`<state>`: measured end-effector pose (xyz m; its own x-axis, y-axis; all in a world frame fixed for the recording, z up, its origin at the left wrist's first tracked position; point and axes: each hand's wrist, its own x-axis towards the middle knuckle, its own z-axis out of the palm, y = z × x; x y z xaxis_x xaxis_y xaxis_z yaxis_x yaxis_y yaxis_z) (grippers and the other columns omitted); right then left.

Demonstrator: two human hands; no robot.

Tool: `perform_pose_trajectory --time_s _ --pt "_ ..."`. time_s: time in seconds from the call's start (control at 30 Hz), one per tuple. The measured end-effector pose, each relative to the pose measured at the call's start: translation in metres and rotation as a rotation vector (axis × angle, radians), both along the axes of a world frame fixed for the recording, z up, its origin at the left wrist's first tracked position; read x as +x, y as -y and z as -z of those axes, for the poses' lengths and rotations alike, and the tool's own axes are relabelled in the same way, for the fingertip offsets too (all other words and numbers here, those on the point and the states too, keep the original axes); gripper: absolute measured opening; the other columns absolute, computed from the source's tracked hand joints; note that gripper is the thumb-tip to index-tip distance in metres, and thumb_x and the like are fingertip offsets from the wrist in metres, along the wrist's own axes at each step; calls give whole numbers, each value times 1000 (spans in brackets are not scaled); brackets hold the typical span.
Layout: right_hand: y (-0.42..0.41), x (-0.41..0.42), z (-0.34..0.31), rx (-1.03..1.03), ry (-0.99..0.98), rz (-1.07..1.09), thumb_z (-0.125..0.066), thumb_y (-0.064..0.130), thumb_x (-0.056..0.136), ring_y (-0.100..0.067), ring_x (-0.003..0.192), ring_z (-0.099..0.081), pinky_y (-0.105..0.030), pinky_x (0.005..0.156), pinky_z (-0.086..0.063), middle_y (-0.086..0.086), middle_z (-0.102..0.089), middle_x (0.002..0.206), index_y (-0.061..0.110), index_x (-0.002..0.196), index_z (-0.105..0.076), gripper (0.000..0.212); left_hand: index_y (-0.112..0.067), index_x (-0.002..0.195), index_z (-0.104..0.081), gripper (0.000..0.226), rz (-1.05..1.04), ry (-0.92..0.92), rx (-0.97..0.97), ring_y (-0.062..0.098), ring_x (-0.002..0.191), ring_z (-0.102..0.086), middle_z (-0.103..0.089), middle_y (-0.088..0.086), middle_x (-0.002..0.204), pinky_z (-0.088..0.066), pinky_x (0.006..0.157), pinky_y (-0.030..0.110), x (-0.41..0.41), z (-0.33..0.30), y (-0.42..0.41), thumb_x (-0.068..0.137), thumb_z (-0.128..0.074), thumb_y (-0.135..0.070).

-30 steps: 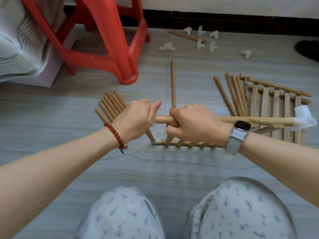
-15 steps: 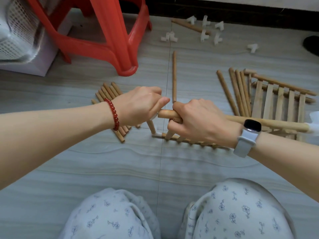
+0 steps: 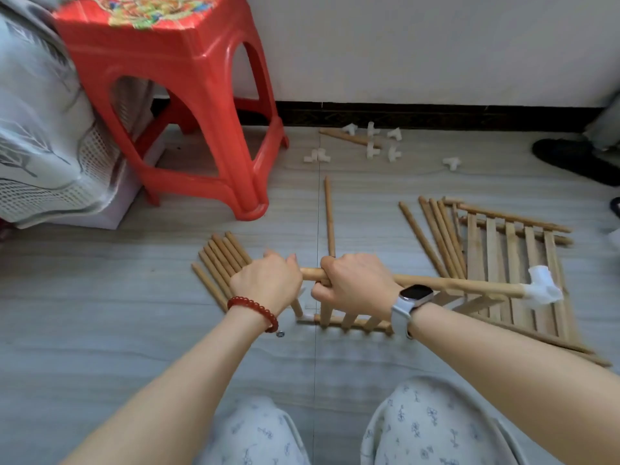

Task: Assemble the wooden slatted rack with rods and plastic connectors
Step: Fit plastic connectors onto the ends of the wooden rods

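Near your knees, slat panel [image 3: 362, 322] stands on floor. Your right hand [image 3: 357, 285] grips its top rod [image 3: 463, 284]; left hand [image 3: 266, 283] curled at bare rod end, contents hidden. Next: push white connector on. Spare connectors [image 3: 372, 142] lie far.

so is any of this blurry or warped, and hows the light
Head view: wide-angle bend bows the skirting and stretches the forearms; the covered fan at the left edge is smeared; the right hand, its rod and the red stool are sharp; light soft and even, faint shadows, mild sheen on the stool.
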<state>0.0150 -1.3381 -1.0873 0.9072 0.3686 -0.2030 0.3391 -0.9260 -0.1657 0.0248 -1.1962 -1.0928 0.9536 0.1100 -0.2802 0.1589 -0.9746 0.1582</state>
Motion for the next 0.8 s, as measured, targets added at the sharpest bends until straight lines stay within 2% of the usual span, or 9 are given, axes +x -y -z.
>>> perform_pose_trajectory --time_s 0.1,0.2,0.27,0.33,0.43,0.53,0.6,0.7,0.8 --pt "3 3 0 -2 -12 -3 -45 37 85 -22 56 -44 -28 46 -24 4 -41 56 16 76 -45 23 -10 100 -48 32 -55 133 -129 36 97 -58 -65 19 100 -33 75 36 -2 7 2 100 -24 -31" --pt "2 -3 1 -6 -2 -18 -44 36 85 -20 50 -39 -31 48 -27 3 -40 55 17 69 -38 25 -12 86 -40 22 98 247 -154 35 76 -55 -60 13 74 -29 64 35 -2 12 -9 98 -26 -23" --pt "1 -5 2 -1 5 -10 -43 36 86 -24 53 -42 -32 52 -29 3 -39 55 17 70 -38 25 -13 82 -37 19 216 266 -163 32 61 -47 -47 4 58 -24 58 35 2 12 -14 97 -28 -21" --pt "2 -2 3 5 18 -8 -43 36 85 -25 55 -44 -32 52 -29 3 -39 54 19 65 -33 28 -13 83 -36 19 340 280 -144 29 55 -39 -38 -1 52 -18 53 35 10 12 -16 96 -26 -22" --pt "3 -1 5 -3 38 -35 -42 37 84 -28 55 -43 -33 50 -26 2 -37 54 17 68 -35 26 -17 83 -34 25 574 330 -114 28 50 -34 -34 -3 50 -14 49 35 21 12 -20 84 -14 -32" --pt "2 -3 6 -11 42 -45 -44 37 84 -27 55 -42 -33 53 -27 3 -35 54 16 75 -40 24 -20 85 -34 40 764 353 -151 30 51 -35 -44 -1 54 -19 52 33 35 13 -25 75 -2 -41" --pt "2 -3 6 -6 35 -31 -44 37 84 -26 54 -42 -32 53 -29 3 -36 54 16 74 -40 24 -19 87 -36 46 809 324 -157 30 52 -37 -53 4 60 -21 53 33 45 12 -28 73 1 -42" --pt "3 -2 5 -21 18 -3 -44 35 85 -21 48 -36 -32 49 -25 3 -37 54 19 65 -32 29 -20 86 -33 44 789 280 -83 28 62 -51 -55 1 68 -32 54 35 44 10 -27 73 1 -44" --pt "2 -4 5 -38 6 -15 -43 35 85 -17 47 -34 -30 46 -24 4 -38 54 21 62 -26 32 -20 95 -44 49 549 293 -49 21 87 -53 -49 -4 87 -41 66 34 18 9 -28 84 -13 -56"
